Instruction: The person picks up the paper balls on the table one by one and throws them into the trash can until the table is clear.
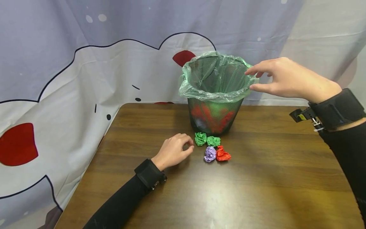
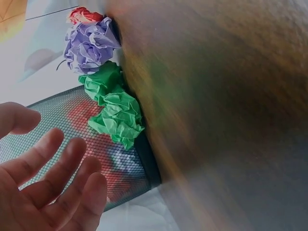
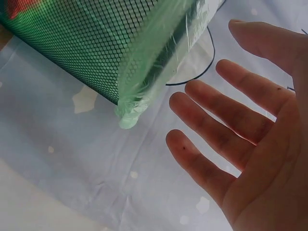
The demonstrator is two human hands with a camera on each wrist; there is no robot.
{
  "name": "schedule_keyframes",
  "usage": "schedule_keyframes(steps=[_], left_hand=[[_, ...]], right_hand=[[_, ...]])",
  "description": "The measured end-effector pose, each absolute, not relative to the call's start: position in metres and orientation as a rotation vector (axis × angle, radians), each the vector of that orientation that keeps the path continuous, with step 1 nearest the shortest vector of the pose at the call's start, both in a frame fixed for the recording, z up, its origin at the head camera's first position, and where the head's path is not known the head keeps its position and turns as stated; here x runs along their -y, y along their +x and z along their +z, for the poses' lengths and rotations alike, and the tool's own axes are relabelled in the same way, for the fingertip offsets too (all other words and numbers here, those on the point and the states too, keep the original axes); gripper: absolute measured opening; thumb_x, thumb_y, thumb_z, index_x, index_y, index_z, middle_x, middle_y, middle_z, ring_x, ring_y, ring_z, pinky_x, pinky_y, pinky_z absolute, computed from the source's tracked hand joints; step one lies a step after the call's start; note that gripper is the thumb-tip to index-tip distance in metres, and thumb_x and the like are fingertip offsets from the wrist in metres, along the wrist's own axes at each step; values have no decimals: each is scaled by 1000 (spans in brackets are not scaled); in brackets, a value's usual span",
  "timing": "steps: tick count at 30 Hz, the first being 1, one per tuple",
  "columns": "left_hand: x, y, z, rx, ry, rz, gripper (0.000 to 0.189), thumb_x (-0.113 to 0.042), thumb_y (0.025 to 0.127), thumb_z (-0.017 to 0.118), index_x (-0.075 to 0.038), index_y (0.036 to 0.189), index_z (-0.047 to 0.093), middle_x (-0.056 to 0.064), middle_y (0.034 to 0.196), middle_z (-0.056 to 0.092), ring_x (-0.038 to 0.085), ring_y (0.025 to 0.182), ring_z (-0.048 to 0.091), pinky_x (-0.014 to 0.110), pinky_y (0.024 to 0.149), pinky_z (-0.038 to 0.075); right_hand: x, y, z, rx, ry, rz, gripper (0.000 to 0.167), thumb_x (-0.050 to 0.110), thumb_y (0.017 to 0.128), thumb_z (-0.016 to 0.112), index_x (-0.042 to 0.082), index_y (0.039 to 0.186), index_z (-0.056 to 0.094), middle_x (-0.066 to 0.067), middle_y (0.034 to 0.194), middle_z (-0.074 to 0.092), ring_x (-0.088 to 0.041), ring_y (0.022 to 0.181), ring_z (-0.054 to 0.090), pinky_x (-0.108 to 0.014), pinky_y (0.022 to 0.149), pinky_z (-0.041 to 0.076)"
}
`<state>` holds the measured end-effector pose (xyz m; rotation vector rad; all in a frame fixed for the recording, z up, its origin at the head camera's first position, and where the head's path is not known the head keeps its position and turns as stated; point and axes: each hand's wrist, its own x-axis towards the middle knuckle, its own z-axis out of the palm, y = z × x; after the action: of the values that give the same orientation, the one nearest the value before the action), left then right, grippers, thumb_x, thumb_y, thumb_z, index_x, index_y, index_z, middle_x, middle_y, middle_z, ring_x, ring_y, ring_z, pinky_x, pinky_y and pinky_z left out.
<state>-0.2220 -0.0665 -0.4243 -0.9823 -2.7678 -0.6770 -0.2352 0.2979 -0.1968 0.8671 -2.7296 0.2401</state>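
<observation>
Beside the right rim of a black mesh wastebasket (image 1: 214,116) my right hand (image 1: 288,78) is raised, holding nothing, its fingers spread in the right wrist view. A green plastic liner (image 1: 197,90) folds over the basket's rim. Low on the table, my left hand (image 1: 173,151) has loosely bent fingers with nothing in them. Just right of its fingertips lie two green crumpled paper balls (image 1: 200,139), one next to the other. A purple crumpled paper ball (image 1: 210,154) and a red one (image 1: 223,154) sit in front of those. Through the mesh, red paper shows inside the basket.
The wooden table (image 1: 271,178) stretches out in front, its back edge running behind the basket. Behind it hangs a printed curtain (image 1: 94,73) with cloud outlines and red shapes. Both wrists wear black straps (image 1: 337,109) with small devices.
</observation>
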Motion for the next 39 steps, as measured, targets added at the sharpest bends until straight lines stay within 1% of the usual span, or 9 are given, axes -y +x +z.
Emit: schedule_keyframes(steps=[5,8,12,19,23,26,30,35,39], left_hand=[[65,-223,-424,2758,-983,-657,11,-30,92,65,-23,97,70,-3,95,69,13,88,62,32,68,50],[64,-222,-424,2754,-980,-642,11,-30,92,65,-23,97,70,-3,95,69,11,87,61,32,68,50],[62,-223,-423,2754,-979,-618,12,-32,92,64,-24,99,70,-6,95,68,8,87,59,31,69,50],[58,-223,-423,2748,-986,-614,12,-32,93,64,-24,100,70,-10,94,67,7,88,60,31,69,50],[56,-222,-424,2747,-1004,-632,13,-32,93,64,-23,101,70,-6,97,68,8,88,60,32,70,51],[56,-221,-423,2745,-1011,-638,15,-32,94,64,-23,103,70,-7,98,67,8,89,60,32,71,51],[56,-220,-424,2745,-1005,-626,14,-32,94,64,-24,103,70,-10,96,65,6,89,60,31,71,51],[55,-220,-424,2748,-1000,-620,14,-33,94,64,-24,103,70,-12,95,63,6,89,59,30,71,50],[53,-219,-424,2744,-1008,-628,16,-32,93,64,-22,104,70,-10,96,64,7,89,59,31,70,50]], right_hand=[[-303,-223,-207,2684,874,242,42,25,88,77,14,128,68,-6,110,73,-19,85,66,-43,76,49],[-305,-218,-214,2660,880,255,42,25,87,78,16,126,69,-2,108,73,-15,84,65,-36,75,48],[-307,-211,-223,2629,893,284,40,23,84,81,17,123,71,1,107,73,-15,89,65,-32,77,45],[-305,-201,-242,2632,918,329,36,23,87,79,19,121,70,6,107,70,-11,96,64,-34,83,46],[-303,-197,-255,2636,918,364,37,23,84,81,21,120,71,9,108,70,-9,98,64,-31,83,46],[-302,-191,-264,2648,912,377,38,24,84,81,23,120,71,10,111,70,-9,101,65,-29,85,47],[-299,-187,-276,2668,924,390,38,24,84,81,22,121,70,8,116,70,-13,108,66,-36,91,49],[-297,-183,-291,2685,929,412,39,23,83,82,21,120,70,10,115,69,-11,107,66,-36,90,50],[-297,-179,-306,2708,917,438,39,25,84,81,23,121,69,13,116,68,-9,108,66,-36,89,52]])
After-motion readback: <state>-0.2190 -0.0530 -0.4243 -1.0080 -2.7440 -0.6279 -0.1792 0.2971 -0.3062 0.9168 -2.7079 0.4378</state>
